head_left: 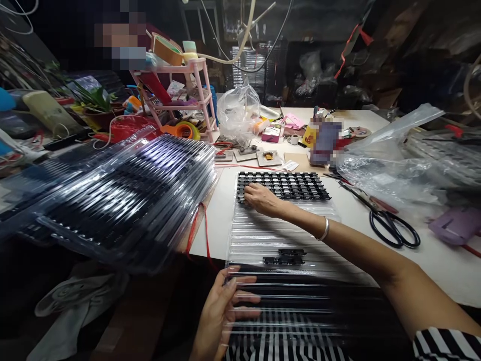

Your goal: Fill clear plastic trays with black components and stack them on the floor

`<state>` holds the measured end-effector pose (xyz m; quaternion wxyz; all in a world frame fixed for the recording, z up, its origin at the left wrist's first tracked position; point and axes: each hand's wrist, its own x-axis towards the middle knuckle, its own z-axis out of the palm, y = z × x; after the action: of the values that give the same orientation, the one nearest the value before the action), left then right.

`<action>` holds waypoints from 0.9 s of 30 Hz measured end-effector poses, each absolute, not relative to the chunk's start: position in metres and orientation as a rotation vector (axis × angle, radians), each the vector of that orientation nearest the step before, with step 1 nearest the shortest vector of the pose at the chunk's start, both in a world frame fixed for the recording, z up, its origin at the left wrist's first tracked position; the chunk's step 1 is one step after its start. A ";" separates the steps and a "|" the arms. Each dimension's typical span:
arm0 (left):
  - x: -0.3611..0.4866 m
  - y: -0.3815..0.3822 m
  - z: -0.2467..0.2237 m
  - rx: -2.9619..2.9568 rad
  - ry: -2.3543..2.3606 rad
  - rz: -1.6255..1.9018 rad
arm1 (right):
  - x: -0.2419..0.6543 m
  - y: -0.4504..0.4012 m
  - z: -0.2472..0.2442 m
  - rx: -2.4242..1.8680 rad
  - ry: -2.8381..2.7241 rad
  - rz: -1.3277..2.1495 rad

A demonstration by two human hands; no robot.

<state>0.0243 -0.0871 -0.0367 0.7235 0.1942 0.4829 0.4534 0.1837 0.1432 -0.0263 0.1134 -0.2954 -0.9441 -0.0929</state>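
A clear ribbed plastic tray (pixel 246 230) lies on the white table and runs over its near edge toward me. My left hand (pixel 220 308) grips its near left edge, thumb on top and fingers showing through from underneath. Rows of small black plastic parts (pixel 296 186) with fine pins fill the tray's far end. At the left end of these rows, my right hand (pixel 261 199) has its fingers bent and pinched on a small black part, mostly hidden by them. A few loose black parts (pixel 284 260) lie in the middle of the tray.
Filled clear trays (pixel 131 195) are stacked at the left. Large black-handled scissors (pixel 391 225) and crumpled clear plastic (pixel 394 175) lie at the right. A pink rack (pixel 205 95) holding tape rolls and a plastic bag (pixel 238 113) stand behind. Red string (pixel 206 233) hangs over the table edge.
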 end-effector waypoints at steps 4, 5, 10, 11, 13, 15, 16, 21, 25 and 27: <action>0.026 -0.087 -0.034 0.432 1.077 1.007 | 0.187 0.142 -0.027 -0.905 -2.761 -0.246; 0.026 -0.087 -0.034 0.432 1.081 1.008 | 0.189 0.139 -0.026 -0.919 -2.755 -0.239; 0.026 -0.086 -0.033 0.432 1.094 0.997 | 0.211 0.121 -0.020 -1.036 -2.685 -0.220; 0.026 -0.086 -0.033 0.434 1.094 0.996 | 0.216 0.119 -0.019 -1.064 -2.668 -0.216; 0.026 -0.085 -0.033 0.439 1.095 0.995 | 0.223 0.116 -0.019 -1.100 -2.651 -0.205; 0.026 -0.085 -0.033 0.437 1.098 0.996 | 0.222 0.115 -0.021 -1.101 -2.653 -0.202; 0.026 -0.085 -0.032 0.432 1.100 0.997 | 0.219 0.115 -0.021 -1.094 -2.655 -0.205; 0.027 -0.085 -0.032 0.427 1.103 1.004 | 0.186 0.121 -0.023 -1.008 -2.671 -0.246; 0.027 -0.086 -0.032 0.421 1.097 1.008 | 0.170 0.128 -0.025 -0.948 -2.712 -0.285; 0.026 -0.086 -0.032 0.416 1.085 1.006 | 0.169 0.131 -0.026 -0.952 -2.718 -0.299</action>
<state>0.0263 -0.0859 -0.0323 0.7189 0.1880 0.4906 0.4551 0.1691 0.1306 -0.0255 0.1229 -0.3262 -0.9317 -0.1024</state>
